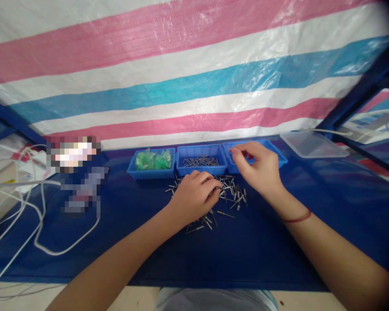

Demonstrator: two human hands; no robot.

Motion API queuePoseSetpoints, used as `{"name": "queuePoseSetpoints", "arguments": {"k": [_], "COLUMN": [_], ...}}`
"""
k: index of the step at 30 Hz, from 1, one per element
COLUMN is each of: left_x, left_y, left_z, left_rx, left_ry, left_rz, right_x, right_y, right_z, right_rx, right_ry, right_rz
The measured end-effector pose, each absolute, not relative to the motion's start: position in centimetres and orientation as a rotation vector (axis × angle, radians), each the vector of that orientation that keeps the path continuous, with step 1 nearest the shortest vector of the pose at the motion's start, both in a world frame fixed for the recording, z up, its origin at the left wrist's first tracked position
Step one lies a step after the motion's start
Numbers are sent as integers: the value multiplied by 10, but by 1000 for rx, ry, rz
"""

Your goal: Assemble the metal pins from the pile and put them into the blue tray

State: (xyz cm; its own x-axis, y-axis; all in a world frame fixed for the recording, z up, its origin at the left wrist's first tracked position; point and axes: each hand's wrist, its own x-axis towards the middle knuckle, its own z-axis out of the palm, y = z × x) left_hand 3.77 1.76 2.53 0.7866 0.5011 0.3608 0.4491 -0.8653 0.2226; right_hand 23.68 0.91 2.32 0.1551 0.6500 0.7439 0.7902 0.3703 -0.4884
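Metal blind rivets lie in a loose pile on the dark blue tabletop. My left hand rests over the pile, fingers curled, with some rivets showing between thumb and fingers. Over the right blue bin hangs my right hand, its thumb and index tips close together in a pinch; whatever is between them is too small to make out. The middle blue bin holds more rivets or their thin pins. My right hand hides much of the right bin's inside.
A left blue bin contains crumpled green plastic. A clear plastic lid lies at the back right. White cables loop across the left side near a blurred-out item. A striped tarp hangs behind.
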Motion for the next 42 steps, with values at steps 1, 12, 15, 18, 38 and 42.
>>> {"name": "queuePoseSetpoints", "arguments": {"k": [1, 12, 15, 18, 38, 42], "left_x": [41, 87, 93, 97, 106, 106], "left_y": [19, 37, 38, 37, 40, 41], "left_z": [27, 16, 12, 11, -6, -3], "left_rx": [2888, 3281, 3300, 3298, 3392, 3416], "left_ry": [748, 534, 536, 497, 87, -13], "left_rz": [581, 236, 193, 229, 494, 505], "right_x": [237, 234, 233, 232, 226, 225], "right_y": [9, 9, 7, 5, -1, -2], "right_z": [24, 23, 23, 23, 23, 24], "right_rx": [-1343, -1277, -1263, -1228, -1157, -1144], "right_ry": [-1528, -1655, -1665, -1691, -1733, -1734], "right_rz": [-155, -210, -192, -197, -206, -216]}}
